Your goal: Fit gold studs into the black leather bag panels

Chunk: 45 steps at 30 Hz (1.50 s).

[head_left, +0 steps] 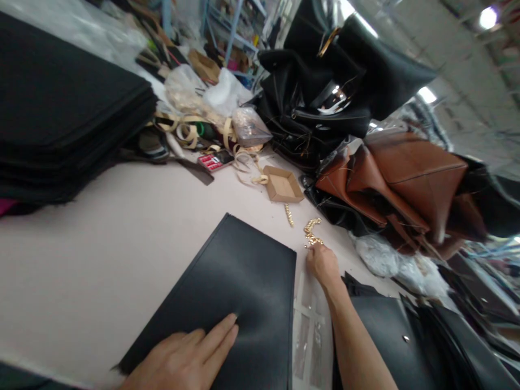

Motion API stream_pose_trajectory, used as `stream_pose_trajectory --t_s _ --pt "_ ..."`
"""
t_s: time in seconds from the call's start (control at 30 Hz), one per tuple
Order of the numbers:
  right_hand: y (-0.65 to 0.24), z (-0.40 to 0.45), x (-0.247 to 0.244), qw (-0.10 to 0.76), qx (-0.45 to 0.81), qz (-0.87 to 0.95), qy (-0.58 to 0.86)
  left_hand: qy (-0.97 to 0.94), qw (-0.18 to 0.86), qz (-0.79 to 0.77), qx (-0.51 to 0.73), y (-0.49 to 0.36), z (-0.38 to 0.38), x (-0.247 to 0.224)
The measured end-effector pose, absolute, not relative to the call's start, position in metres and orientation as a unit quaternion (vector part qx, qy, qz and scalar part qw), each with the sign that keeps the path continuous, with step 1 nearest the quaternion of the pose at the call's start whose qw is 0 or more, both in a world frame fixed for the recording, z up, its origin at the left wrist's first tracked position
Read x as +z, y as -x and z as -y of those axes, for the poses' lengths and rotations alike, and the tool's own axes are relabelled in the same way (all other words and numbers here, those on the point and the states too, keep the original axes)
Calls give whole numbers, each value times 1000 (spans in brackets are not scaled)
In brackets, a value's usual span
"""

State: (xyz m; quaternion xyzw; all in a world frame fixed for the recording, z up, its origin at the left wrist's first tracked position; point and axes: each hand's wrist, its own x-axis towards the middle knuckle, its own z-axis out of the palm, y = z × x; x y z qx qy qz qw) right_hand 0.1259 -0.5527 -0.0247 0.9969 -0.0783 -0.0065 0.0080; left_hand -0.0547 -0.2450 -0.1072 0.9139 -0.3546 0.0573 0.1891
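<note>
A flat black leather panel [244, 271] with stitched edges lies on the table in front of me. My left hand [187, 352] rests on its lower part, palm down with fingers stretched out. Beyond the panel's right edge, my right hand [323, 262] reaches to a small heap of gold metal pieces [312, 232]. Its fingers are drawn together at the near end of the heap, and what is between them is hidden. A short row of similar gold pieces [288, 214] lies beside the heap, near an open cardboard box [283, 185].
A thick stack of black panels [69, 103] stands at left. Black bags [317, 97] and brown leather bags [406, 179] are piled at back right. More black leather pieces [385, 330] lie at right. Tape rolls, a red-and-white box [215, 160] and plastic wrap clutter the back.
</note>
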Motion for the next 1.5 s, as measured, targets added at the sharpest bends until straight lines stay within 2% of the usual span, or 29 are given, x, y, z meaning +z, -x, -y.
stream_pose_trajectory --t_s 0.1,0.17,0.3,0.37,0.67,1.27,1.4,1.5 --pt "-107 546 -21 -66 -32 45 -996 -916 179 358 -27 53 248 -72" --pt "-83 528 -19 -123 -67 12 -990 -910 181 370 -42 51 247 -59" --pt "-25 476 -17 -287 -155 -57 -944 -906 180 380 -32 49 244 -57" --pt "-6 455 -15 -319 -174 -79 -928 -906 183 382 -23 49 244 -59" --pt "3 434 -9 -273 -178 -134 -936 -906 177 383 -11 51 245 -58" --pt "-34 419 -3 -155 -271 -79 -947 -900 171 399 -43 49 245 -64" --pt "-34 415 -3 -177 -272 -55 -944 -901 164 402 -14 52 244 -72" --pt "-31 422 -4 -249 -269 -42 -929 -909 179 370 72 53 243 -95"
